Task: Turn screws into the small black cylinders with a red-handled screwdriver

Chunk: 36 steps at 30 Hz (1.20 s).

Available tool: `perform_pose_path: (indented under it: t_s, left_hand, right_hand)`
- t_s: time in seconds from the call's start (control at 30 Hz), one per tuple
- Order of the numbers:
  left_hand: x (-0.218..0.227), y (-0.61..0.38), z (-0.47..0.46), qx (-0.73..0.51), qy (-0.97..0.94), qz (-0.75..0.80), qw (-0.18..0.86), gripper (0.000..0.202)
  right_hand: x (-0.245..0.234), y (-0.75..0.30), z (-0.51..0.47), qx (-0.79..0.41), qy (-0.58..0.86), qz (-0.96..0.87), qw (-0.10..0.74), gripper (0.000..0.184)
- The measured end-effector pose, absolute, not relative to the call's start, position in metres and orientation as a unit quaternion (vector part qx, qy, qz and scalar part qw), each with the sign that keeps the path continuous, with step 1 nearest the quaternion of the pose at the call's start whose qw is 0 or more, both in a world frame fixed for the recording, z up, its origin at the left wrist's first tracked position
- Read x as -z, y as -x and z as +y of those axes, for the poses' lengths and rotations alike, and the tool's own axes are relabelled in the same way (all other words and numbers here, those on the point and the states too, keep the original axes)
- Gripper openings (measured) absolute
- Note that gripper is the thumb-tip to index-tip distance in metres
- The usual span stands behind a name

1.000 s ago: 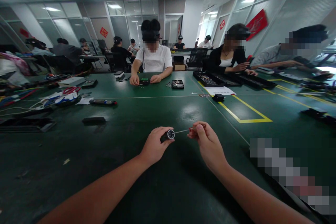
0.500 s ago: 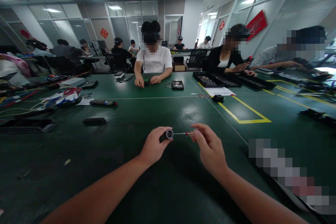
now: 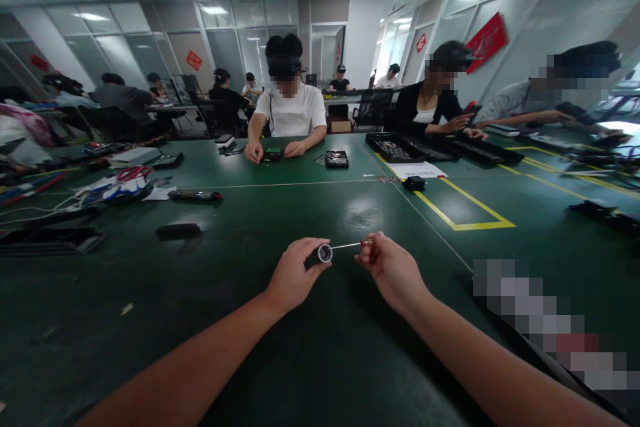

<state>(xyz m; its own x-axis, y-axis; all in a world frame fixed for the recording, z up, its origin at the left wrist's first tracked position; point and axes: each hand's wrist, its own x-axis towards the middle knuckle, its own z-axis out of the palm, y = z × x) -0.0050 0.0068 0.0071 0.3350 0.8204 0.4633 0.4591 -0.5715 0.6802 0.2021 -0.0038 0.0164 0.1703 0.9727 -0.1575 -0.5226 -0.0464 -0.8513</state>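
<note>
My left hand (image 3: 295,275) is closed around a dark cylindrical part (image 3: 325,253) whose round, silver-rimmed open end faces me. Its body is mostly hidden by my fingers. A screwdriver (image 3: 346,246) with a thin bright shaft and a reddish collar is gripped in my right hand (image 3: 393,267), the fingers curled over its handle. The shaft points left, and its tip meets the rim of the cylindrical part; whether it sits inside the opening I cannot tell. Both hands are above the green table (image 3: 280,373).
A black bar-shaped piece (image 3: 178,231) and a dark pen-like tool (image 3: 195,195) lie to the left, near tangled cables (image 3: 120,188). A small black block (image 3: 414,183) is ahead on the right, by black trays (image 3: 393,148). Across the table a person in white (image 3: 293,113) handles parts.
My right hand has turned and its fingers have curled further round the screwdriver handle. The handle end has risen, so the shaft now slopes up to the right. The left hand keeps its hold.
</note>
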Motion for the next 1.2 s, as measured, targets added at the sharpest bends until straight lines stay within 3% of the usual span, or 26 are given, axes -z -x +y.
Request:
perform_pose_path:
  t_s: [0.13,0.57,1.0,1.2]
  left_hand:
    - [-0.006,0.007,0.006,-0.400,-0.781,0.425,0.223,0.036]
    - [-0.002,0.009,0.011,-0.402,-0.785,0.426,0.201,0.038]
    - [-0.003,0.009,0.011,-0.398,-0.781,0.433,0.210,0.038]
    - [-0.003,0.009,0.011,-0.386,-0.791,0.428,0.204,0.036]
  right_hand:
    - [-0.016,-0.202,-0.009,-0.476,0.436,-0.378,0.664,0.034]
    - [-0.026,-0.199,-0.028,-0.284,0.512,-0.576,0.570,0.026]
    - [-0.028,-0.199,-0.032,-0.290,0.480,-0.623,0.545,0.022]
    - [-0.028,-0.201,-0.035,-0.339,0.453,-0.621,0.543,0.035]
